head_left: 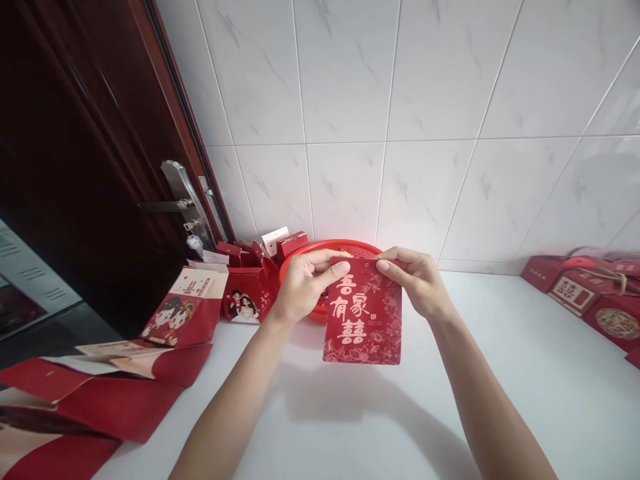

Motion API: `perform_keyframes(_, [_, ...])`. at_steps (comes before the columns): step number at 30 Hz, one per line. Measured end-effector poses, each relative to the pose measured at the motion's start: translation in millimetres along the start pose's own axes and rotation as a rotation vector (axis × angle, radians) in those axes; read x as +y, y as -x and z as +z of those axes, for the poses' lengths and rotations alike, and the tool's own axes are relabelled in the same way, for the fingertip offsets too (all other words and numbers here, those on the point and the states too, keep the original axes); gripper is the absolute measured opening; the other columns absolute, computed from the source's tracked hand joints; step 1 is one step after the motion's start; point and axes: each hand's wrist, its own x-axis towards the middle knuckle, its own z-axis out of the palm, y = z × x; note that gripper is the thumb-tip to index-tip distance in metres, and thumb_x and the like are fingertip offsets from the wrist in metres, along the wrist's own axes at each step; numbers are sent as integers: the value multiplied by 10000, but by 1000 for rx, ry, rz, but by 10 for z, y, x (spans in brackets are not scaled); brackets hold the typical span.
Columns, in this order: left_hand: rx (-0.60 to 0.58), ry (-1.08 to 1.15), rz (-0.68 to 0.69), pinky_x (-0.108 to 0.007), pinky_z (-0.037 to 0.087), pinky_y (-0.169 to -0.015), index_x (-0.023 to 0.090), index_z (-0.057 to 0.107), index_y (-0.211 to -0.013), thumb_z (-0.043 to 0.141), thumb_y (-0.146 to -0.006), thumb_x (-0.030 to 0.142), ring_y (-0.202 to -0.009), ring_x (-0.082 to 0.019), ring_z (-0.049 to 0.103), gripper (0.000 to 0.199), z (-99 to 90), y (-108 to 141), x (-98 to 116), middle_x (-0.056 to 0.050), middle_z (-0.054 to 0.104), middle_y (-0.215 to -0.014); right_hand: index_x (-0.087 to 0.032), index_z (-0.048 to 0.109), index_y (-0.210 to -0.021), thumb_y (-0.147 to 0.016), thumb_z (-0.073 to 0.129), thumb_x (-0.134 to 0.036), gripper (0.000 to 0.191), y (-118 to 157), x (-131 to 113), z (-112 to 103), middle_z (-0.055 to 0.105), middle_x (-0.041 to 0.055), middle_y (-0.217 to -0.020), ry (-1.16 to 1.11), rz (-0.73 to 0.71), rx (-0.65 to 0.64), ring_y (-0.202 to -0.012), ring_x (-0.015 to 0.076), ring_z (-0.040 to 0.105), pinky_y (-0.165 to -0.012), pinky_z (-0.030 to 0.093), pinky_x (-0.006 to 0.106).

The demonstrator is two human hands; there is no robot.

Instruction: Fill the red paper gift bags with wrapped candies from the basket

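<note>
Got a flat red paper envelope with a pinkish floral print and big gold-pink Chinese lettering, held up over a white countertop. Both hands are on it, pinching the top edge. The left hand is curled, with its thumb on the front at the top left corner, and the right hand grips the top right corner the same way. The rest of the envelope hangs down below the grip, and it looks lifted off the counter.

Right behind it sits a round red plastic basket, partly hidden by the left hand. To the left, near a dark wood door with a steel handle, there's a folded red cardboard gift box with a cartoon bride and groom, plus flat red cardboard box sheets. Over on the right is a pile of dark red boxes against white marble-look wall tiles.
</note>
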Motion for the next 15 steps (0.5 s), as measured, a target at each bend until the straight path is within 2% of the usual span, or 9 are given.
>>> perform_keyframes(6, [5,-130,95,-285,585,-649,168,777,-1025,748,-846,471,-686,-185,699,353,43,12,-32,-41,757,-745,-217,725,-961,-911,691,-520,309,34,-29,-56,713,47,-906,119,-12,-102,-833,191,666,-718,551,310])
perform_keyframes(10, [-102,-235,114,-280,594,-678,176,771,-1101,709,-889,475,-710,-189,719,372,122,32,-79,-27,752,-740,-198,707,-918,-931,656,-513,320,134,-21,-171,693,41,-873,263,-53,-136,-770,169,624,-679,522,302])
perform_keyframes(13, [-161,-263,105,-322,614,-859,211,721,-1248,726,-879,481,-987,-239,752,457,176,51,-104,-76,797,-1045,-196,717,-901,-918,668,-498,307,285,-38,-380,703,38,-843,350,-56,-68,-759,173,627,-675,513,305])
perform_keyframes(15, [-165,-246,116,-362,592,-970,216,686,-1306,724,-881,488,-1124,-257,722,505,186,61,-94,-106,759,-1217,-193,724,-875,-888,697,-503,312,420,-57,-595,716,45,-826,415,-40,52,-755,188,639,-666,511,310])
